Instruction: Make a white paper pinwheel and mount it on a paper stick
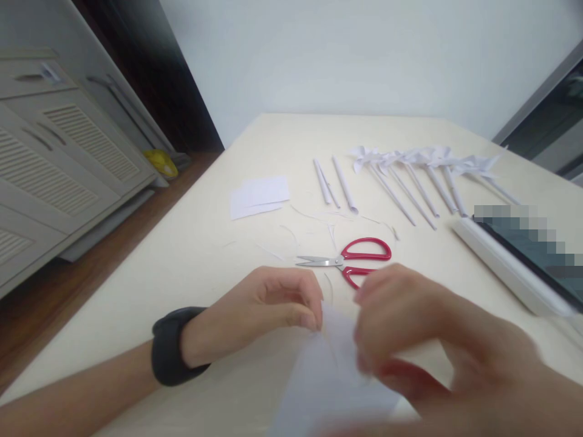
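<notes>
My left hand (pixel 273 303), with a black band (pixel 170 346) on its wrist, pinches the top corner of a white sheet of paper (pixel 337 388) between thumb and fingers. A thin line or strand shows on the sheet just below the pinch. To the right, my right hand (pixel 410 334) is raised over the sheet's right side, its fingers curled and smeared by motion. Whether it holds anything I cannot make out. Just beyond both hands lie scissors (pixel 337 261) with red handles, blades pointing left and slightly apart.
Several paper pinwheels (pixel 432 159) on rolled sticks lie at the back right. Loose paper tubes (pixel 345 183) are left of them, then a stack of paper squares (pixel 266 191). Thin offcuts (pixel 314 215) are scattered between. A white device (pixel 510 267) with a dark, pixelated top stands at right.
</notes>
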The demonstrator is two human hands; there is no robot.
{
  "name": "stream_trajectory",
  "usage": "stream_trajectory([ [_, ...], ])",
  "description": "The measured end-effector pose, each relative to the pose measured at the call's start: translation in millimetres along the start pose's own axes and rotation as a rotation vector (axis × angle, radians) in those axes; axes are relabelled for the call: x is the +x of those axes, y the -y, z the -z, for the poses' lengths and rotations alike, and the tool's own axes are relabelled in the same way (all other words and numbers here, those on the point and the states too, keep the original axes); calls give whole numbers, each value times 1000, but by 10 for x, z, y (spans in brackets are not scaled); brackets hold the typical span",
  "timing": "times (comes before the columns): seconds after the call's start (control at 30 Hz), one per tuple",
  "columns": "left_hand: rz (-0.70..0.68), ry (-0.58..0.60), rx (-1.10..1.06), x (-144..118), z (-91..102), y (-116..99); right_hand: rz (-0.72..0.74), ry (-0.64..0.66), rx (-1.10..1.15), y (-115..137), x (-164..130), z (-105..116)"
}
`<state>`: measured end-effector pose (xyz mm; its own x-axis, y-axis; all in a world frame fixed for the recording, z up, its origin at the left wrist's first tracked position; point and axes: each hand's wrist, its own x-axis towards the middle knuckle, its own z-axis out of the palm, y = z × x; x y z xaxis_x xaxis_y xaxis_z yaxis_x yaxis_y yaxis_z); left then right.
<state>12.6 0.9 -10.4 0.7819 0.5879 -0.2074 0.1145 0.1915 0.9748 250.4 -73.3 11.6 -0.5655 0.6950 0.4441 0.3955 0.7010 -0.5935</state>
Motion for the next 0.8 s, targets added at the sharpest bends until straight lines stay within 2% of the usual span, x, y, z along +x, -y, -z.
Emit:
stream_trajectory([
  [0.17, 55, 50, -90, -11, -38, -26, 1, 17, 25, 17, 280, -288],
  [0.27, 74, 73, -101, -8, -37, -5, -15, 48, 67, -5, 371, -384],
  [0.43, 79, 133, -112, -7, -19, 31, 18, 110, 115, -87, 404, -354],
  [0.57, 106, 214, -143, 2, -38, 40, 128, 143, -27, -108, 383, -345],
  [0.67, 92, 185, -146, 8, -58, 51, 161, 177, -120, -82, 395, -350],
  [0.8, 95, 145, -145, 13, -69, 76, 135, 200, -202, -57, 414, -342],
])
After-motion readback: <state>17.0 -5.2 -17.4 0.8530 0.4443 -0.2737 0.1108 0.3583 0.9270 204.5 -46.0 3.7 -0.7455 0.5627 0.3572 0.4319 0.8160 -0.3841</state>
